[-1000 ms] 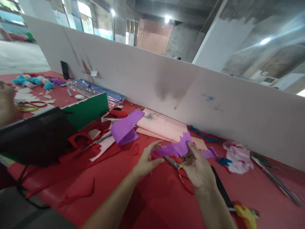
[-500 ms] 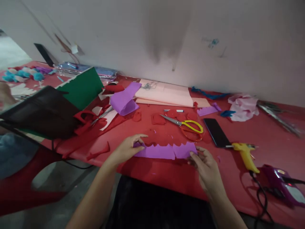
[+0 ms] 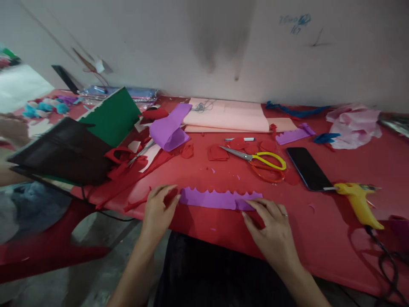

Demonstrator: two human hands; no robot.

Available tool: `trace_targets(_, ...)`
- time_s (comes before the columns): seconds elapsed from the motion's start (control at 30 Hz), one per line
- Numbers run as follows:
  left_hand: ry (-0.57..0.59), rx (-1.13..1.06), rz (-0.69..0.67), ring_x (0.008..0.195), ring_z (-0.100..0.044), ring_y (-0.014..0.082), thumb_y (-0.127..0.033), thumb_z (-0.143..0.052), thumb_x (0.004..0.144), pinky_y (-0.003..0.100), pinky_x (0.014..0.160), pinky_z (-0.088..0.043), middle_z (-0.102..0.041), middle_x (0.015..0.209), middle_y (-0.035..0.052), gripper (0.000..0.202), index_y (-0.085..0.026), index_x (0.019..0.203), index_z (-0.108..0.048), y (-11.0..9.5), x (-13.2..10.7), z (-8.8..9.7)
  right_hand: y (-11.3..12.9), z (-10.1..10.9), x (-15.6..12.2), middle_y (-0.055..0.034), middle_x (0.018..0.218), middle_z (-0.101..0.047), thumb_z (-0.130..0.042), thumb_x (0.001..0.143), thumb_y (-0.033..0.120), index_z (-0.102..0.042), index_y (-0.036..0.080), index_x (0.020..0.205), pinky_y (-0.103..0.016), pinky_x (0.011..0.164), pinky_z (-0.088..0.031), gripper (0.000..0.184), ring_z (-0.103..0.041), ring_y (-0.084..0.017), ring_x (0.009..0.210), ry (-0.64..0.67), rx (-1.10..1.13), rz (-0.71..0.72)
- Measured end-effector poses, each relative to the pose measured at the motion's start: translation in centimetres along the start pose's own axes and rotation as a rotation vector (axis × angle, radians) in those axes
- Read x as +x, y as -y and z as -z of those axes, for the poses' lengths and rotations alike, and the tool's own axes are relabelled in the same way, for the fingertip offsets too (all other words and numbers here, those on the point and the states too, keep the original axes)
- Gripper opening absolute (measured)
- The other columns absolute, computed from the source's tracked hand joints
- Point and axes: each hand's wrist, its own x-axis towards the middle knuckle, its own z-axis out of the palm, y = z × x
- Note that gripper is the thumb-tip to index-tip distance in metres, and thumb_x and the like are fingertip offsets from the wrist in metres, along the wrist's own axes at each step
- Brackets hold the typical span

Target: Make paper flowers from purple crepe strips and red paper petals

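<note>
A purple strip (image 3: 207, 199) with a jagged, scalloped upper edge lies flat near the front of the red table. A slit or overlap shows toward its right part. Just off the strip's left end, my left hand (image 3: 159, 209) is open, thumb and fingers apart and nothing between them. My right hand (image 3: 271, 224) rests its fingertips on the strip's right end, with the thumb spread away from the fingers. Beyond the strip lie scissors (image 3: 252, 157) with one yellow and one red handle, their blades pointing left. Red cut pieces (image 3: 217, 152) lie beside the blades.
To the right are a phone (image 3: 308, 168) and a yellow glue gun (image 3: 356, 202) with a cord. A folded purple sheet (image 3: 168, 130), peach sheets (image 3: 230, 117) and a second purple strip (image 3: 294, 134) lie farther back. A dark bag (image 3: 60, 151) and a green board (image 3: 111, 119) stand left.
Both hands have let go of the purple strip's ends, and it lies flatter on the table. My left hand has drawn off to the left; my right fingers now rest on top. The view has shifted.
</note>
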Motion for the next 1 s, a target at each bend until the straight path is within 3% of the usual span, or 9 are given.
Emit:
trace_targets(0.23, -0.050, 0.172, 0.000, 0.104, -0.053, 0.0292, -0.030, -0.063, 0.080, 0.050, 0.096, -0.043, -0.060, 0.107, 0.0114, 0.029, -0.017, 0.106, -0.067, -0.1, -0.9, -0.9, 1.2, -1.5, 0.9, -0.0093, 0.103, -0.068, -0.056, 0.084, 0.027, -0.070, 0.022, 0.106, -0.046, 0.088, -0.044, 0.027, -0.055, -0.028, 0.097, 0.073, -0.019, 0.108)
trace_targets(0.43, 0.010, 0.127, -0.006, 0.097, -0.055, 0.0274, -0.025, -0.062, 0.079, 0.049, 0.091, -0.044, -0.062, 0.094, 0.0084, 0.009, -0.020, 0.079, -0.068, -0.7, -0.5, -1.2, 1.9, -1.6, 1.2, -0.0061, 0.090, -0.072, -0.051, 0.086, 0.021, -0.075, 0.025, 0.086, -0.042, 0.080, -0.043, 0.024, -0.058, -0.027, 0.088, 0.104, -0.068, 0.103)
trace_targets(0.6, 0.060, -0.238, 0.155, 0.082, -0.062, 0.0199, -0.029, -0.056, 0.083, 0.035, 0.077, -0.048, -0.067, 0.086, 0.0047, 0.012, -0.019, 0.084, -0.062, -1.8, -0.8, -0.9, 1.7, -1.7, 1.0, -0.0048, 0.087, -0.074, -0.052, 0.089, 0.027, -0.072, 0.024, 0.088, -0.041, 0.080, -0.045, 0.020, -0.062, -0.025, 0.084, 0.068, 0.061, 0.029)
trace_targets(0.77, 0.053, -0.646, 0.354, 0.069, -0.062, 0.0133, -0.030, -0.071, 0.069, 0.025, 0.066, -0.046, -0.063, 0.073, -0.0025, 0.027, -0.019, 0.089, -0.055, -2.5, -0.7, -0.9, 1.6, -1.5, 0.9, -0.0049, 0.085, -0.073, -0.054, 0.088, 0.028, -0.068, 0.022, 0.089, -0.040, 0.077, -0.049, 0.015, -0.065, -0.023, 0.081, 0.024, 0.206, -0.050)
trace_targets(0.87, 0.052, -0.766, 0.421, 0.064, -0.061, 0.0124, -0.029, -0.075, 0.063, 0.024, 0.065, -0.046, -0.060, 0.068, -0.0041, 0.033, -0.018, 0.087, -0.055, -2.7, -0.5, -0.8, 1.7, -1.2, 0.9, -0.0050, 0.086, -0.072, -0.054, 0.087, 0.029, -0.066, 0.023, 0.090, -0.037, 0.074, -0.051, 0.014, -0.066, -0.022, 0.080, 0.019, 0.274, -0.124)
trace_targets(1.0, 0.038, -0.800, 0.422, 0.058, -0.056, 0.0104, -0.029, -0.073, 0.066, 0.023, 0.061, -0.043, -0.059, 0.062, -0.0055, 0.028, -0.018, 0.086, -0.056, -2.8, -0.4, -0.7, 1.9, -0.9, 0.9, -0.0051, 0.085, -0.072, -0.055, 0.087, 0.030, -0.066, 0.023, 0.088, -0.036, 0.072, -0.052, 0.013, -0.067, -0.022, 0.078, 0.026, 0.317, -0.185)
